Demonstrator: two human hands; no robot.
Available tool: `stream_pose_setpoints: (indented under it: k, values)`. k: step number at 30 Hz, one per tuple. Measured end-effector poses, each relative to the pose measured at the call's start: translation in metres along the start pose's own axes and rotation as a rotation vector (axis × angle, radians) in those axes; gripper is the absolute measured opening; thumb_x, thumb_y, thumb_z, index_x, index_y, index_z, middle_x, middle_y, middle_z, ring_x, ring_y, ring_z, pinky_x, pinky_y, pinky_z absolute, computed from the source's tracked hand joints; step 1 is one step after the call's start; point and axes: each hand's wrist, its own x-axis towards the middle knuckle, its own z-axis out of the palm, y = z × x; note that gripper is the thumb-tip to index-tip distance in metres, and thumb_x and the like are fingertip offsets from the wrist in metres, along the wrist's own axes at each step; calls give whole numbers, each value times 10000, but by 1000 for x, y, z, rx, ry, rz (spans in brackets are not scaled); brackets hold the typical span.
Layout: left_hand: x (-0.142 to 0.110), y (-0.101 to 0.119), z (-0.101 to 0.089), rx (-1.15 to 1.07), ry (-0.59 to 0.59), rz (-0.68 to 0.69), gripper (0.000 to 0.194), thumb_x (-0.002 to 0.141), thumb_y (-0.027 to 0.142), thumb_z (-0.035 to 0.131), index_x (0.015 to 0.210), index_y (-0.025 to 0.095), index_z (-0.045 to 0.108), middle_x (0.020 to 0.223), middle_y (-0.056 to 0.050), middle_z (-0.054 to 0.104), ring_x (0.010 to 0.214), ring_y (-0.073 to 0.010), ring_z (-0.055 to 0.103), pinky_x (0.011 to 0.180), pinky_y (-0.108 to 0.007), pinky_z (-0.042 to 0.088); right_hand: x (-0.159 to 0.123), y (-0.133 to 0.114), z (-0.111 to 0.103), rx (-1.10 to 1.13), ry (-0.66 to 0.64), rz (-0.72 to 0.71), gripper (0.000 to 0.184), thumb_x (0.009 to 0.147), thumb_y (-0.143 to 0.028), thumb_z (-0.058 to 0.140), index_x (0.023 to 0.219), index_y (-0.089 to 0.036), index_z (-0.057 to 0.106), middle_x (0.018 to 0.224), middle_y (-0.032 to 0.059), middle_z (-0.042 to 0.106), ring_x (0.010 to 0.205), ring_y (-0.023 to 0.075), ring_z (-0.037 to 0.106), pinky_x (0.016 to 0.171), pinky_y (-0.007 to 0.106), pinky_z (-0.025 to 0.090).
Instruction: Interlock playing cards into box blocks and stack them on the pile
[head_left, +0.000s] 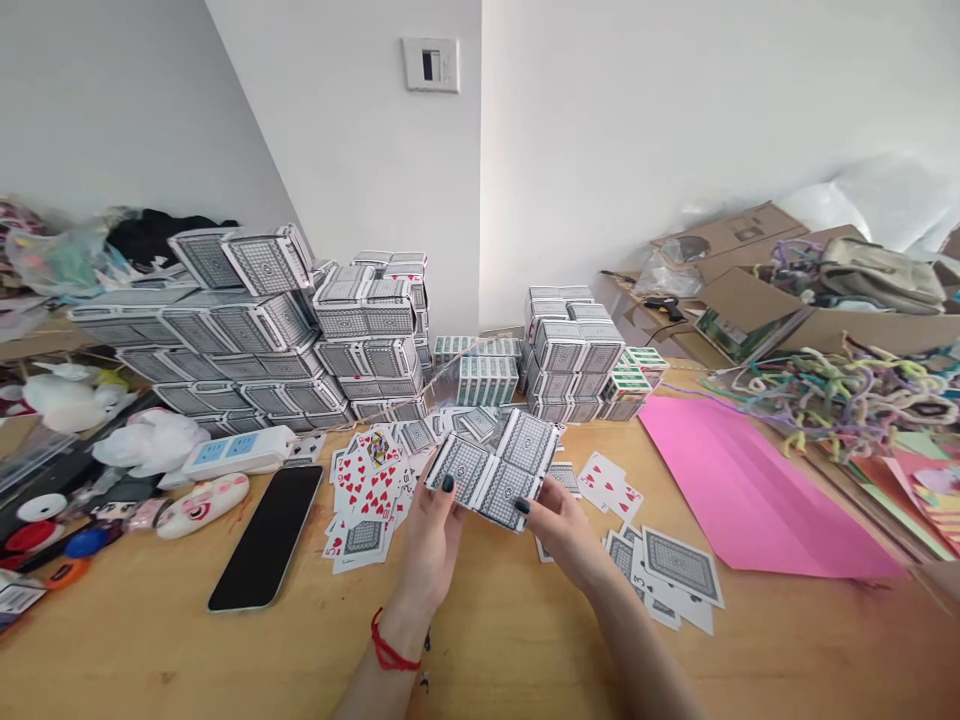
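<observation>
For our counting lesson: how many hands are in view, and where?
2: the left hand, at the lower left of the folded cards; the right hand, at their lower right. None seems hidden.

Bare tabletop (517, 640) nearest, card blocks (574, 345) beyond.

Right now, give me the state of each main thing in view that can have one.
Card piece: held in left grip and right grip
Card blocks: stacked in tiers
Loose cards: scattered, some face up, some face down
Phone: flat, screen dark
Power strip: on or off unclear
Pink paper: spread out
Cardboard box: open, things inside
Wall switch: position unclear
</observation>
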Motion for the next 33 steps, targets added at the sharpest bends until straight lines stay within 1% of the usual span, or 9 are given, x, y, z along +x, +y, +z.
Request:
stream_pose_setpoints:
  k: [3, 6, 8, 10, 14, 16, 18, 28, 33]
  values:
    - [-4, -6, 5, 45, -105, -27, 559, 660, 328, 670, 1176, 278, 460, 1162, -55, 570, 1088, -227, 508, 905, -347, 397, -1, 0, 3, -33, 30, -52, 440, 663, -352, 691, 1064, -248, 541, 1162, 62, 575, 1059, 236, 521, 910, 394, 401]
    - [-6, -12, 8, 162, -132, -62, 626, 644, 229, 690, 1208, 264, 421, 1162, -63, 572, 1070, -214, 523, 927, -344, 380, -1, 0, 4, -104, 55, -71, 438, 666, -342, 692, 1070, -270, 540, 1181, 43, 561, 1091, 223, 494, 941, 378, 369]
    - [-6, -13, 7, 191, -111, -80, 620, 644, 212, 686, 1205, 246, 424, 1149, -72, 581, 1057, -215, 533, 928, -349, 381, 0, -2, 1, -111, 75, -77, 406, 677, -346, 682, 1056, -277, 554, 1189, 34, 553, 1110, 217, 475, 930, 357, 375]
    - [-5, -12, 5, 198, -90, -112, 598, 639, 208, 687, 1184, 233, 443, 1147, -80, 584, 1062, -223, 530, 922, -355, 389, 2, -4, -3, -49, 102, -86, 384, 701, -365, 654, 1062, -279, 553, 1185, 31, 552, 1087, 211, 488, 884, 342, 406]
    - [-5, -6, 2, 232, -115, -194, 463, 642, 217, 686, 1072, 195, 516, 1121, -98, 595, 1040, -238, 541, 900, -365, 406, 5, -6, -12, 149, 231, -85, 332, 736, -395, 602, 1042, -273, 566, 1084, 22, 603, 915, 178, 565, 752, 302, 457]
    - [-6, -4, 3, 251, -155, -195, 422, 646, 218, 683, 1039, 186, 530, 1106, -97, 601, 1030, -237, 544, 901, -367, 404, 5, -7, -15, 199, 273, -90, 275, 734, -380, 604, 970, -240, 607, 1015, 29, 633, 850, 174, 576, 710, 288, 459]
    - [-7, -2, 5, 270, -183, -182, 427, 641, 207, 687, 1037, 186, 529, 1101, -90, 602, 1031, -232, 541, 905, -362, 400, 4, -8, -16, 213, 276, -98, 218, 728, -343, 615, 896, -206, 637, 955, 39, 652, 808, 177, 579, 683, 281, 454]
    - [-9, 6, 11, 353, -173, -144, 431, 616, 229, 703, 1012, 164, 546, 1054, -97, 628, 997, -246, 559, 863, -353, 427, 4, -3, -19, 308, 314, -80, 100, 658, -282, 656, 709, -196, 658, 748, 5, 664, 672, 161, 566, 592, 258, 420]
    - [-8, 0, 9, 328, -163, -150, 443, 649, 241, 681, 1062, 178, 535, 1082, -91, 620, 1014, -228, 555, 870, -332, 424, 6, 2, -20, 348, 332, -76, 152, 681, -281, 636, 813, -207, 655, 798, 7, 654, 675, 151, 553, 588, 257, 428]
